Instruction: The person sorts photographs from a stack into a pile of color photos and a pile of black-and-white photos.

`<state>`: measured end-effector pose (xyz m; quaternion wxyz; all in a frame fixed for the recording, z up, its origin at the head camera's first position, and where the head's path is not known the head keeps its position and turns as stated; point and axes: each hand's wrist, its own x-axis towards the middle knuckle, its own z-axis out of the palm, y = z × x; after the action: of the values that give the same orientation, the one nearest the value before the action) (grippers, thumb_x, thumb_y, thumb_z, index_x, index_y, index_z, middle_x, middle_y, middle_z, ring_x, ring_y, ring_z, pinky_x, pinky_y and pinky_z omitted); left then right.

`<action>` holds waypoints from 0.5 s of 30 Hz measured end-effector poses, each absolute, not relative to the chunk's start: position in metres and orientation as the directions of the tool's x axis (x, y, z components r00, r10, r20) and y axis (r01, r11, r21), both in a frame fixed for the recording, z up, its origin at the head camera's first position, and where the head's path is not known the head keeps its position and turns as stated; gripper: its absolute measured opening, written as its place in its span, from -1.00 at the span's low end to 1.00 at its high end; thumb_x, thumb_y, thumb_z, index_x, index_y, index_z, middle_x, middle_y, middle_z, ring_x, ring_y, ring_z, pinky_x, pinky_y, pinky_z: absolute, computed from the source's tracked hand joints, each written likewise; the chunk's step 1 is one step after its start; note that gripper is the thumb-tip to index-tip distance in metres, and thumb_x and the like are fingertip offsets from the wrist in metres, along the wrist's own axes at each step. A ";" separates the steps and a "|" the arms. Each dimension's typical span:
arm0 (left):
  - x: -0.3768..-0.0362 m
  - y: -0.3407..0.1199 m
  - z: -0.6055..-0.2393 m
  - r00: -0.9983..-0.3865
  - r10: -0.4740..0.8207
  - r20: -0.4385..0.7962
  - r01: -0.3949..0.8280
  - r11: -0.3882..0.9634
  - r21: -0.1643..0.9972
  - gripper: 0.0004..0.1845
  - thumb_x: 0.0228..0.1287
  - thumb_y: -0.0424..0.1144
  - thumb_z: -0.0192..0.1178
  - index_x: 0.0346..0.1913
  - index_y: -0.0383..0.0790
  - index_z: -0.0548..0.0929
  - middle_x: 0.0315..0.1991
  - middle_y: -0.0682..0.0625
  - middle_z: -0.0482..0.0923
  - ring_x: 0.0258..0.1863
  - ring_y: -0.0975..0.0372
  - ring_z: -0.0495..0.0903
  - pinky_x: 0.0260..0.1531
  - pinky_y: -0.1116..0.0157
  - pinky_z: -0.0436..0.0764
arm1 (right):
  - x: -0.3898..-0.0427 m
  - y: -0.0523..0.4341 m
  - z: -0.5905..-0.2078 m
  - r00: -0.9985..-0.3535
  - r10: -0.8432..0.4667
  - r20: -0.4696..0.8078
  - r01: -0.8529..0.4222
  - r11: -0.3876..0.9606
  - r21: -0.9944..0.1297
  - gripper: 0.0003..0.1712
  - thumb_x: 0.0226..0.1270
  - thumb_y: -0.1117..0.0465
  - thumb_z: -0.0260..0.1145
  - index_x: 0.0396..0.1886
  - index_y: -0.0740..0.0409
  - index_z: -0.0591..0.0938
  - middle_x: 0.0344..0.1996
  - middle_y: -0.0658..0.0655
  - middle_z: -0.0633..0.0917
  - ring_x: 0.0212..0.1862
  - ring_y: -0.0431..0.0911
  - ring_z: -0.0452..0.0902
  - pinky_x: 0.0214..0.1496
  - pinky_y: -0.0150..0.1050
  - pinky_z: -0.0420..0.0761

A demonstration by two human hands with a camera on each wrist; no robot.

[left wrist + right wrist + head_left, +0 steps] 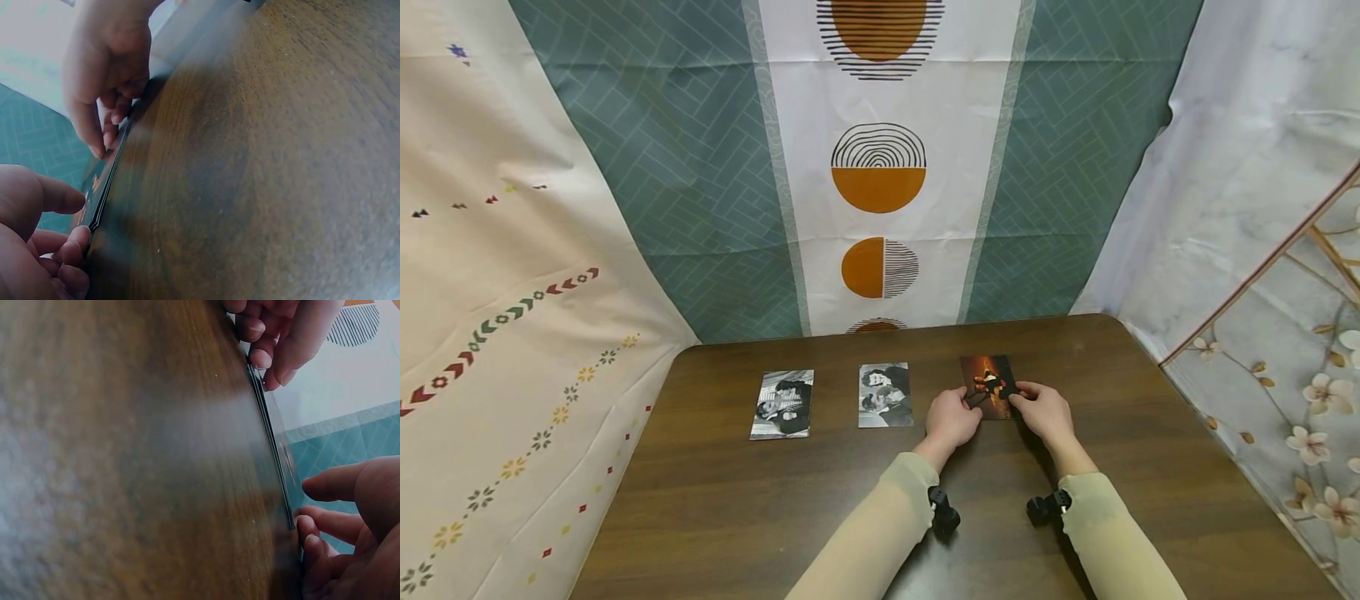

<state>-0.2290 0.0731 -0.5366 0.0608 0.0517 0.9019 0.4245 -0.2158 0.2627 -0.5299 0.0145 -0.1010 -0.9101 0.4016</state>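
From my station I log both hands on the one item: a small stack of photo cards (989,385) with an orange-and-dark picture on top, lying on the brown table (820,508) at the right end of a row. The left hand (952,419) pinches the stack's near-left corner, thumb on top and fingertips (74,240) curled under the edge. The right hand (1043,410) pinches the near-right side the same way, thumb over, fingers (307,526) at the rim. Neither hand is spread; both are closed on the stack.

The stack sits just ahead of both hands, its long axis running away from the person toward the patterned backdrop (880,167). Both hands are equally close — the grip is symmetrical, one at each near corner. The wrist views show the stack edge-on, thin, several layers, resting on or barely above the wood; I cannot tell which.

Both forearms come in low and converge, wrists near the table. To the left lie two black-and-white photos — the middle photo (885,395) near the left hand, the far-left photo (782,404) well apart from it.
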 end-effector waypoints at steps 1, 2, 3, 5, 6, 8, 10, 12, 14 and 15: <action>-0.229 0.073 -0.536 -0.987 0.146 -0.065 0.042 0.630 0.776 -0.45 0.41 -0.19 0.32 0.43 -0.25 0.64 -0.48 0.14 0.54 -0.33 0.21 0.58 -0.19 0.21 0.59 | -0.216 0.263 -0.530 -0.979 0.195 -0.056 0.173 0.659 -0.732 -0.44 0.58 0.09 0.29 0.38 0.37 0.61 0.18 0.39 0.70 0.27 0.34 0.54 0.32 0.26 0.44; -0.228 0.072 -0.536 -0.986 0.150 -0.068 0.041 0.624 0.780 -0.44 0.42 -0.20 0.31 0.43 -0.26 0.63 -0.50 0.14 0.52 -0.38 0.22 0.54 -0.22 0.22 0.56 | -0.216 0.263 -0.531 -0.979 0.194 -0.057 0.174 0.660 -0.731 -0.44 0.59 0.09 0.29 0.39 0.37 0.61 0.18 0.40 0.70 0.27 0.34 0.54 0.33 0.27 0.44; -0.228 0.072 -0.536 -0.985 0.153 -0.075 0.037 0.619 0.785 -0.44 0.42 -0.20 0.31 0.44 -0.26 0.62 -0.51 0.14 0.51 -0.41 0.23 0.51 -0.24 0.23 0.54 | -0.216 0.263 -0.532 -0.979 0.195 -0.058 0.175 0.660 -0.730 -0.44 0.59 0.09 0.28 0.39 0.37 0.61 0.19 0.40 0.70 0.28 0.34 0.54 0.33 0.27 0.43; -0.227 0.071 -0.535 -0.984 0.160 -0.074 0.039 0.611 0.791 -0.44 0.42 -0.22 0.30 0.44 -0.28 0.61 -0.53 0.13 0.49 -0.47 0.24 0.45 -0.28 0.26 0.49 | -0.216 0.264 -0.533 -0.978 0.197 -0.062 0.179 0.657 -0.732 -0.44 0.59 0.09 0.28 0.40 0.37 0.60 0.20 0.41 0.69 0.28 0.34 0.53 0.34 0.27 0.43; -0.227 0.071 -0.535 -0.984 0.161 -0.071 0.041 0.606 0.794 -0.44 0.42 -0.22 0.30 0.44 -0.29 0.61 -0.53 0.12 0.49 -0.49 0.24 0.43 -0.29 0.26 0.48 | -0.216 0.264 -0.533 -0.978 0.197 -0.063 0.179 0.655 -0.734 -0.44 0.59 0.10 0.27 0.40 0.37 0.60 0.21 0.41 0.68 0.28 0.34 0.53 0.34 0.27 0.42; -0.226 0.071 -0.534 -0.984 0.163 -0.074 0.039 0.599 0.800 -0.44 0.42 -0.23 0.29 0.44 -0.29 0.61 -0.54 0.11 0.48 -0.51 0.24 0.41 -0.30 0.27 0.45 | -0.216 0.264 -0.533 -0.979 0.196 -0.064 0.178 0.649 -0.740 -0.43 0.59 0.09 0.27 0.40 0.37 0.60 0.21 0.41 0.68 0.29 0.34 0.52 0.35 0.27 0.42; -0.226 0.070 -0.534 -0.985 0.162 -0.066 0.044 0.597 0.801 -0.45 0.42 -0.23 0.30 0.43 -0.30 0.62 -0.53 0.11 0.48 -0.51 0.25 0.41 -0.30 0.28 0.46 | -0.216 0.265 -0.532 -0.980 0.191 -0.064 0.174 0.643 -0.746 -0.43 0.59 0.09 0.27 0.40 0.38 0.59 0.22 0.42 0.67 0.29 0.35 0.52 0.35 0.28 0.42; -0.226 0.069 -0.533 -0.984 0.166 -0.063 0.049 0.594 0.803 -0.46 0.42 -0.24 0.30 0.42 -0.29 0.63 -0.52 0.12 0.48 -0.50 0.26 0.41 -0.30 0.28 0.47 | -0.216 0.266 -0.531 -0.980 0.185 -0.070 0.174 0.634 -0.754 -0.42 0.60 0.09 0.26 0.42 0.37 0.59 0.23 0.42 0.66 0.31 0.35 0.50 0.37 0.28 0.41; -0.225 0.068 -0.531 -0.983 0.178 -0.055 0.060 0.582 0.811 -0.47 0.41 -0.25 0.30 0.41 -0.30 0.64 -0.51 0.12 0.49 -0.49 0.27 0.42 -0.30 0.29 0.48 | -0.216 0.268 -0.530 -0.980 0.181 -0.079 0.177 0.626 -0.760 -0.42 0.61 0.08 0.25 0.43 0.36 0.58 0.25 0.43 0.65 0.34 0.36 0.48 0.38 0.27 0.40; -0.225 0.067 -0.531 -0.981 0.187 -0.054 0.063 0.569 0.820 -0.47 0.42 -0.26 0.30 0.41 -0.32 0.64 -0.50 0.11 0.50 -0.49 0.27 0.42 -0.29 0.28 0.49 | -0.216 0.268 -0.530 -0.980 0.179 -0.083 0.178 0.621 -0.763 -0.42 0.62 0.08 0.25 0.43 0.36 0.57 0.26 0.43 0.64 0.34 0.36 0.48 0.39 0.27 0.40</action>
<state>-0.2253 0.0667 -0.5305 0.0672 0.0708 0.8833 0.4585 -0.2156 0.2683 -0.5302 0.0004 -0.0992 -0.9004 0.4237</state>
